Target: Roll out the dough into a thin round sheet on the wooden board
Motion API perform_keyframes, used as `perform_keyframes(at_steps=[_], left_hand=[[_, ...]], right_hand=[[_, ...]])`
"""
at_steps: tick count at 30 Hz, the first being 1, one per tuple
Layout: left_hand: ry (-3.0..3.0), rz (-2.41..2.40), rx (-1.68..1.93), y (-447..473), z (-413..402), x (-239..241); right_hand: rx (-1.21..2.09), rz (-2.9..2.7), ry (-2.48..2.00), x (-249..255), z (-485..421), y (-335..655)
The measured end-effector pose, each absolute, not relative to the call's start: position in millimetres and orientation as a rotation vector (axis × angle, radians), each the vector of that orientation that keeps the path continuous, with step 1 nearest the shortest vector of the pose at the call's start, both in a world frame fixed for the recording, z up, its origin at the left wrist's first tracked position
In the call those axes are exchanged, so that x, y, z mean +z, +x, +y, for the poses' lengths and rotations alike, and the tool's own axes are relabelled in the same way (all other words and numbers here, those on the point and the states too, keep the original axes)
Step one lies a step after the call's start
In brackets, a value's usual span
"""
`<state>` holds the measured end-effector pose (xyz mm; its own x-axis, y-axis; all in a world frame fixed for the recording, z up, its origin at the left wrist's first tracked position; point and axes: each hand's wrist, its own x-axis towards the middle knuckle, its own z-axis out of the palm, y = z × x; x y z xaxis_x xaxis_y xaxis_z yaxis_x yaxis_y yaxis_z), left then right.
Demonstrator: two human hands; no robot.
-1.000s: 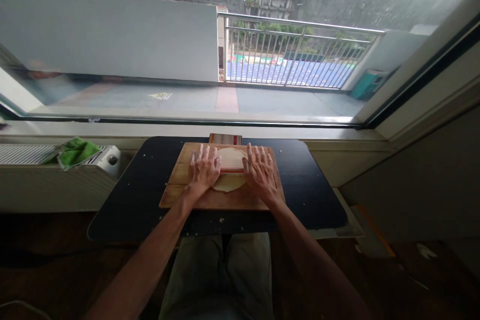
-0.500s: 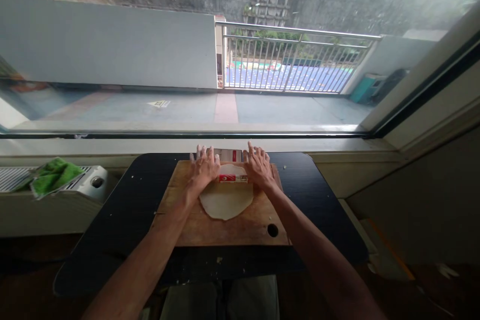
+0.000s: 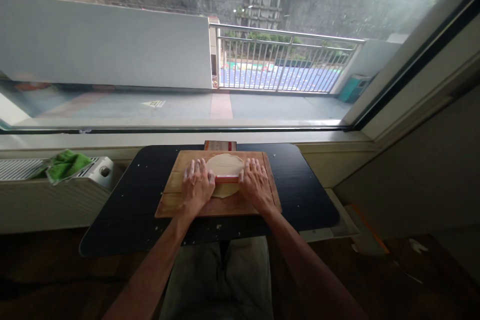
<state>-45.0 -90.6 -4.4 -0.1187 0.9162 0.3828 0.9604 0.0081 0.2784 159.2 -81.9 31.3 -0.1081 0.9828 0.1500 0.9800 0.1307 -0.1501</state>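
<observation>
A flat round of pale dough [image 3: 224,164] lies on a wooden board [image 3: 180,197] on a small black table [image 3: 127,210]. Across the dough's near half sits a roller [image 3: 227,178] with a red and white label. My left hand [image 3: 197,186] presses on the roller's left end, fingers stretched flat. My right hand [image 3: 255,184] lies on its right end in the same way. Flour dusts both hands. The roller's ends are hidden under my palms.
A red and brown box [image 3: 220,145] stands at the table's far edge against the window sill. A green cloth [image 3: 65,164] lies on a white radiator [image 3: 99,172] to the left. Dough crumbs dot the table. My knees are under the near edge.
The roller and both hands have come back toward me, from the dough's far edge to its near half. The dough's far part now shows uncovered.
</observation>
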Motion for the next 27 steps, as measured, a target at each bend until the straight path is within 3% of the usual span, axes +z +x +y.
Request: perform_keyframes(at_steps=[11, 18, 27], left_hand=[[-2.095, -2.083, -0.728, -60.4, -137.9, -9.0], [-2.000, -2.129, -0.732, -72.6, -97.7, -9.3], [-1.948, -2.249, -0.512, -76.5, -20.5, 30.8]], right_hand=[[0.039, -2.273, -1.790, 29.9, -138.2, 178.7], [-0.027, -2.276, -1.777, 28.1, -75.8, 195.1], [0.061, -2.333, -1.919, 52.3, 1.9, 174.5]])
